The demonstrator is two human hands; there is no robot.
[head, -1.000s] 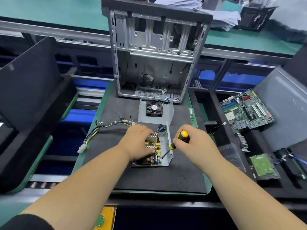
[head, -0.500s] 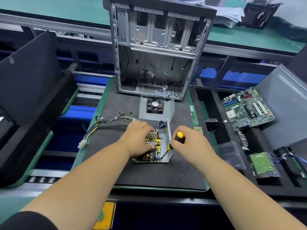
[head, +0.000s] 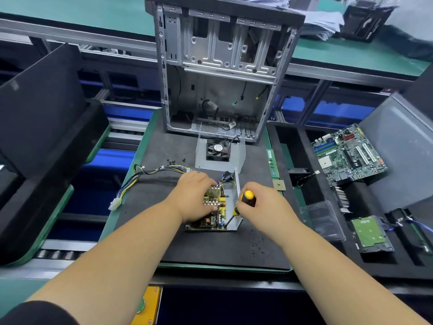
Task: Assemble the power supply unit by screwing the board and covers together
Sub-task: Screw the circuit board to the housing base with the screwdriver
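The power supply board lies in its grey metal base cover on the black mat. My left hand rests on top of the board, fingers curled over its heatsinks. My right hand grips a yellow-and-black screwdriver, whose tip meets the board's near right corner. A second metal cover with a black fan lies beyond. The board's wire bundle trails left to a white plug. A few black screws lie on the mat.
An open computer case stands upright at the back of the mat. A foam tray on the right holds a motherboard, a hard drive and small parts. Black foam panels stand at the left.
The screwdriver's tip has moved down to the board's near right corner, and my right hand has shifted slightly with it. My left hand has stayed on the board.
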